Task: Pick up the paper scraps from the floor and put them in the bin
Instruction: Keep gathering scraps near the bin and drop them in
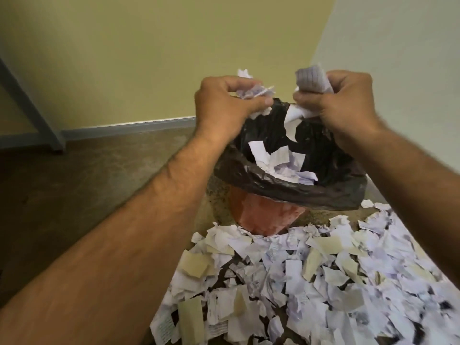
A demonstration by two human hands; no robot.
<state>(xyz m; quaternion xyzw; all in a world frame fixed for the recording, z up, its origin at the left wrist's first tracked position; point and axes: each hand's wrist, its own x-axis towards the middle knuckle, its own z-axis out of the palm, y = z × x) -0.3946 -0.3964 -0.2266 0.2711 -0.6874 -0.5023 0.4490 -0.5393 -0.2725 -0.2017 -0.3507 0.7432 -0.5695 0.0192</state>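
Note:
A red bin (pixel 263 215) lined with a black bag (pixel 293 189) stands in the corner, with white scraps (pixel 281 163) lying inside. Both hands are held over its far rim. My left hand (pixel 224 100) is closed on a bunch of torn paper (pixel 251 92). My right hand (pixel 341 100) grips another crumpled bunch (pixel 311 79). A few scraps (pixel 292 120) hang or fall between the hands above the bag's mouth. A large pile of white and beige paper scraps (pixel 298 277) covers the floor in front of the bin.
The bin sits where a yellow wall (pixel 149 58) meets a pale wall (pixel 398 46). A grey metal frame leg (pixel 29 105) stands at the left. Brown floor (pixel 87 183) stretches left of the pile.

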